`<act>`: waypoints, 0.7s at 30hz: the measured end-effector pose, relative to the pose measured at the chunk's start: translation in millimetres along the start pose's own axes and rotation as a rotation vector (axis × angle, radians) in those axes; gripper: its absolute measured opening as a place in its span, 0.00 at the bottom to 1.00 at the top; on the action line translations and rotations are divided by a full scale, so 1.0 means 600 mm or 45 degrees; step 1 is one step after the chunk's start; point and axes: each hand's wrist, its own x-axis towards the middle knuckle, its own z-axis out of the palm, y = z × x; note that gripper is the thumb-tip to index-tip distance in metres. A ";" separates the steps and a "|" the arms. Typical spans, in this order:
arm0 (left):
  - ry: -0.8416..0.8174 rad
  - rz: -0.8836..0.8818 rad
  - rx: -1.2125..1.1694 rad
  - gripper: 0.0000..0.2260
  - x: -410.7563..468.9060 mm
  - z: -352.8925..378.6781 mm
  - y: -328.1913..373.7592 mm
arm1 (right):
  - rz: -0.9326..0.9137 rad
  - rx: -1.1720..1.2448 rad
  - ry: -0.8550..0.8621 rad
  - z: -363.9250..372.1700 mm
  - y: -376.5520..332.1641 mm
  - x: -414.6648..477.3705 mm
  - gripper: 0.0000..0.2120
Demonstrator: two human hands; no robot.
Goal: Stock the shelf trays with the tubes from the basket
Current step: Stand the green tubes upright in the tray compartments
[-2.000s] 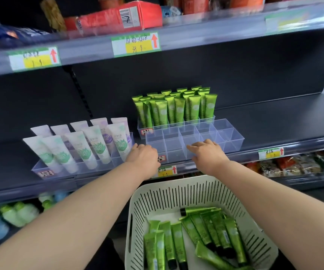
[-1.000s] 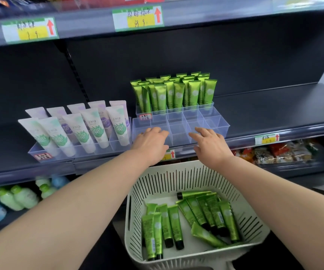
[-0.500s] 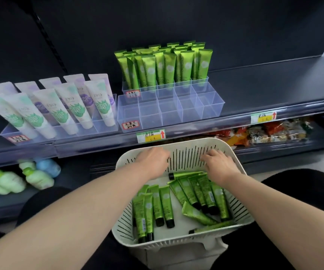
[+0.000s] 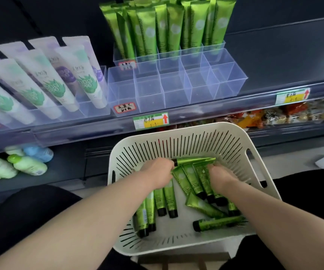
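A white slotted basket (image 4: pixel 235 145) sits low in front of the shelf, with several green tubes (image 4: pixel 204 206) lying loose in it. Both my hands are down inside it. My left hand (image 4: pixel 157 175) curls its fingers over the tops of the left group of tubes, by the cap of a crosswise tube (image 4: pixel 194 161). My right hand (image 4: pixel 222 177) curls its fingers round the crimped ends of the middle tubes. On the shelf above, a clear divided tray (image 4: pixel 176 90) has empty front compartments. Behind it stand rows of the same green tubes (image 4: pixel 174 26).
White tubes with green and purple prints (image 4: pixel 60 80) lean in a clear tray to the left. A price label (image 4: pixel 151 120) hangs on the shelf edge. Green and blue bottles (image 4: pixel 26 163) lie on the lower shelf at left, snack packs (image 4: pixel 285 114) at right.
Both hands left the clear tray, dropped into the basket and now close on tubes. My view has tilted down and moved closer.
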 end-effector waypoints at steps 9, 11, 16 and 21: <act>0.021 -0.033 -0.168 0.15 0.005 0.029 -0.037 | 0.074 -0.041 -0.056 0.047 -0.029 0.019 0.44; 0.013 -0.052 -0.202 0.15 0.004 0.031 -0.043 | 0.090 -0.012 -0.036 0.044 -0.029 0.022 0.44; -0.059 -0.093 -0.205 0.14 0.009 0.036 -0.046 | 0.052 0.225 0.031 0.017 -0.014 0.026 0.34; -0.115 -0.141 -0.329 0.11 0.027 0.053 -0.016 | -0.192 0.242 0.124 -0.016 -0.014 0.010 0.21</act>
